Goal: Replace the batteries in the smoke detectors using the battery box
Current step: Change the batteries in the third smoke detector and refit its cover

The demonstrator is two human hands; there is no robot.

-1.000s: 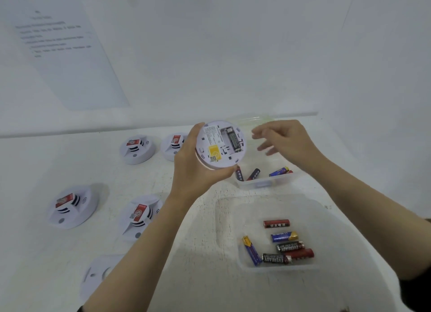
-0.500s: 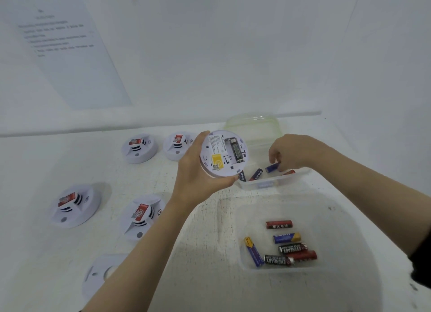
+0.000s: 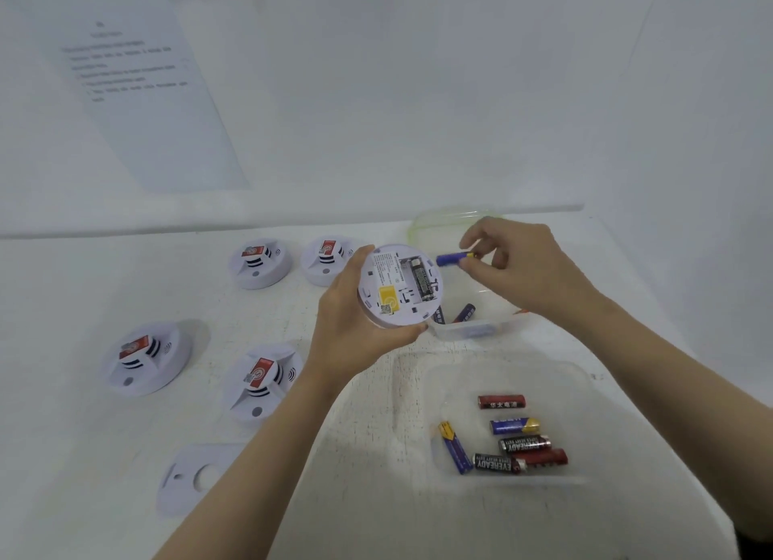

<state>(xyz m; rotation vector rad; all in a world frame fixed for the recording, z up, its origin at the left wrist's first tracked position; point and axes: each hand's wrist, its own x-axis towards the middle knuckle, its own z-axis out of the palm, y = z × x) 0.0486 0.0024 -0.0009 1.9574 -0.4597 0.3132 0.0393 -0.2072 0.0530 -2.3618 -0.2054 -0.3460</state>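
My left hand [image 3: 353,327] holds a white round smoke detector [image 3: 400,285] up with its back facing me; the battery bay shows one dark battery in it. My right hand [image 3: 518,266] pinches a blue battery [image 3: 454,258] just to the right of the detector's bay, above the small clear battery box [image 3: 468,329]. That box holds a few more blue batteries [image 3: 464,312], partly hidden by the detector.
Several other smoke detectors [image 3: 259,262] [image 3: 146,356] [image 3: 261,381] lie on the white table at left. A white mounting plate [image 3: 196,476] lies near the front left. A larger clear tray [image 3: 422,392] at front right holds several loose batteries [image 3: 518,438]. A green-rimmed lid [image 3: 422,220] lies behind the box.
My right hand dipped into the small box, took a blue battery and lifted it up beside the detector's battery bay. The left hand kept the detector in nearly the same place.
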